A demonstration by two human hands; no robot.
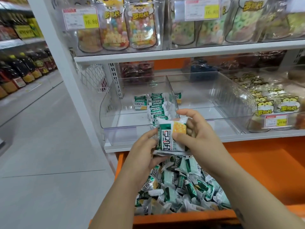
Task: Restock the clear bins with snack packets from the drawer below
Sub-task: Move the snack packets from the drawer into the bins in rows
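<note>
Nearest, at the bottom of the frame: one orange drawer [181,218], pulled out, holding a loose heap of snack packets [181,184], far too many and too jumbled to count. Packet type: small white pillow wrapper with crimped ends, a dark green band, large printed characters and a yellow cracker picture in one corner. Above the heap, centre frame: two bare hands. The left hand [145,151] supports the lower end of a held packet [171,136] from beneath; the right hand [198,129] pinches its upper end, thumb on the face and fingers curled behind. A second crimped edge shows under it, so the held count is at least two. Behind the hands, mid frame: two clear bins side by side on a white shelf. The left clear bin [112,111] contains one row of overlapping packets [156,106] along its right wall, exact count unclear, plus one single packet [140,102] standing apart. The right clear bin [231,100] adjoins it; one further packet [178,97] shows by the divider, bin uncertain. Farther, upper frame: cartoon-cat candy pouches [142,23] and two yellow price tags [80,18]. Upper left: rows of dark bottles [24,68].
</note>
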